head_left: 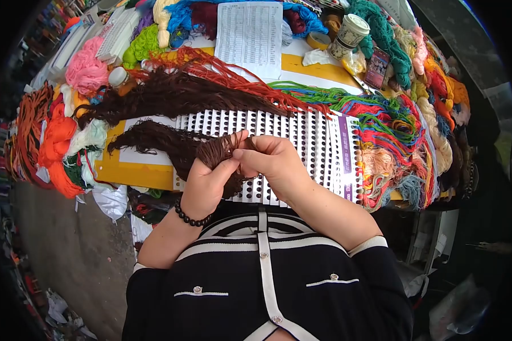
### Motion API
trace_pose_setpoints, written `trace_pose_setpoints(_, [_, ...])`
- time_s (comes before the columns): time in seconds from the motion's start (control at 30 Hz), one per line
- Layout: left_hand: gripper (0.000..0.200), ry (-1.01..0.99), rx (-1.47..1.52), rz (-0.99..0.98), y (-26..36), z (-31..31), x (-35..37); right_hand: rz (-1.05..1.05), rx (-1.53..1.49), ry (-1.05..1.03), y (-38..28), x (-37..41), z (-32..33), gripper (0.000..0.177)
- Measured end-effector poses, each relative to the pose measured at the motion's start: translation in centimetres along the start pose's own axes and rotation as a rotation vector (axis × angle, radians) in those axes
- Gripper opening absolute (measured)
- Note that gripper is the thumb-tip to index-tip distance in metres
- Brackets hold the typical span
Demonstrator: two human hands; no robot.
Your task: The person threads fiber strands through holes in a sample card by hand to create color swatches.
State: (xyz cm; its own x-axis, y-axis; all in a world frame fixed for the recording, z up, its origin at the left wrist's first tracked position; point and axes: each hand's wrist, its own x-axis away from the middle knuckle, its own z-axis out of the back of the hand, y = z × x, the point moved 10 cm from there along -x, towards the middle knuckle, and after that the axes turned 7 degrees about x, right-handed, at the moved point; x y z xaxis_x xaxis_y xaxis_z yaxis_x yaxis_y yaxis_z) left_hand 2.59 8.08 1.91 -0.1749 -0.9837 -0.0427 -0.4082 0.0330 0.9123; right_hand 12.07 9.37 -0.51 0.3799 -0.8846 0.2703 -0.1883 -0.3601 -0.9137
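Note:
A hank of dark brown thread [179,149] runs through my left hand [210,179], whose fingers are wrapped round it; the loose ends trail to the left. My right hand [270,162] meets the left at the top of the hank, thumb and forefinger pinched on brown strands there. Beneath both hands lie overlapping white cards with rows of punched holes [318,153]. A second, larger bundle of dark brown thread [193,96] stretches across the table just beyond my hands, apart from them.
Red-orange threads [227,74] and multicoloured threads [381,116] lie beyond and to the right. Skeins crowd the edges, including a pink one [86,65]. Further back are a printed sheet [249,37], a patterned cup [351,31], a phone [376,69] and a tape roll [318,40].

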Motion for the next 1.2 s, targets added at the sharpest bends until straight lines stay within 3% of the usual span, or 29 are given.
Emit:
trace_pose_setpoints(0.3, [0.037, -0.028, -0.007, 0.019, 0.0, -0.3, 0.1, 0.006, -0.103, 0.01, -0.1, 0.1, 0.1, 0.005])
trace_pose_setpoints(0.37, [0.038, -0.078, 0.153, 0.184, -1.1, -0.5, 0.2, -0.008, -0.134, 0.001, -0.1, 0.2, -0.1, 0.004])
trace_pose_setpoints(0.6, [0.028, 0.034, 0.211, 0.179, -1.2, 0.0, 0.1, -0.057, -0.269, -0.044, 0.1, 0.3, -0.4, 0.005])
trace_pose_setpoints(0.9, [0.025, 0.066, 0.226, 0.125, -0.8, -0.3, 0.0, -0.071, -0.216, 0.013, 0.0, 0.5, 0.6, 0.006])
trace_pose_setpoints(1.2, [0.021, 0.079, 0.02, 0.078, -0.7, -0.4, -0.2, -0.057, -0.27, 0.007, 1.3, 0.5, 1.3, 0.003])
